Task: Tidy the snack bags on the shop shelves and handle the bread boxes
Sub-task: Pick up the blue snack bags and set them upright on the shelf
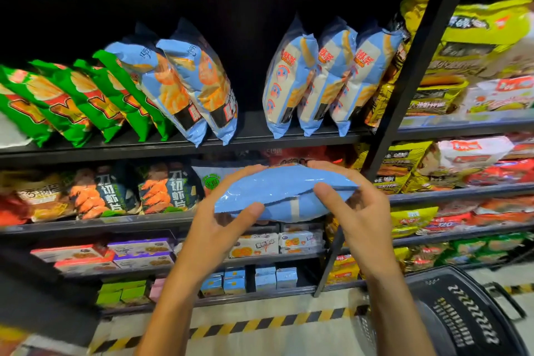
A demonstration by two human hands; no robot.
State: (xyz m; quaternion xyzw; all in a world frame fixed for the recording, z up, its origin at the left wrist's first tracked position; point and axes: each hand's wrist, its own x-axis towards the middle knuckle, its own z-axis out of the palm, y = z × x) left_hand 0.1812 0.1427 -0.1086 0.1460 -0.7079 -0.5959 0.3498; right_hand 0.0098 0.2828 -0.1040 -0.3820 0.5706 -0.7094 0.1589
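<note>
Both hands, left hand (222, 220) and right hand (351, 208), gripped one blue snack bag (284, 192) with curled fingers, still unshelved; the gap in the blue row (250, 89) sat above them, bread boxes apparently untouched.

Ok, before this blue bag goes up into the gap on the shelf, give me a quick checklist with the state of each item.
1. Blue bag held by both the left hand and the right hand: ok.
2. Gap between the two blue bag groups open: ok.
3. Bag upright like its neighbours: not ok, it lies flat.
4. Printed front facing outward: cannot tell.
5. Left bags standing straight: not ok, leaning.
</note>
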